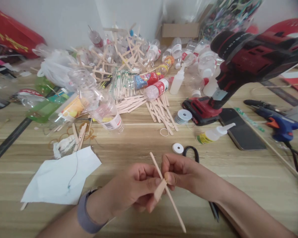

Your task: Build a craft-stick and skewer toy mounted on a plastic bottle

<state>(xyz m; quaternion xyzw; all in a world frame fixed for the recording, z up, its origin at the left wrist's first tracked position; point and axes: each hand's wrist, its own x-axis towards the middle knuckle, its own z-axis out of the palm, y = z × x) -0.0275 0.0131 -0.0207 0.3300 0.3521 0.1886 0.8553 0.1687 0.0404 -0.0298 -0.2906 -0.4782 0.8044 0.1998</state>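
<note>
Near the front of the table, my left hand (pixel 139 185) is closed on a pair of wooden craft sticks (pixel 175 210) that cross each other. One stick is long and slants down to the right; the other shows as a short, wide piece by my left thumb. Pressed together at the crossing are the thumb and finger of my right hand (pixel 178 172), touching the sticks; anything finer between those fingertips is too small to make out. Black-handled scissors (pixel 194 150) lie partly hidden under my right hand and forearm. A small white spool (pixel 178 148) sits just beyond that hand.
A red cordless drill (pixel 248 62) stands at the right, near a phone (pixel 240 129), a glue bottle (pixel 213 134) and a blue glue gun (pixel 283 124). Loose craft sticks (pixel 159 110) and plastic bottles (pixel 161 87) crowd the back. White paper (pixel 62 177) lies left.
</note>
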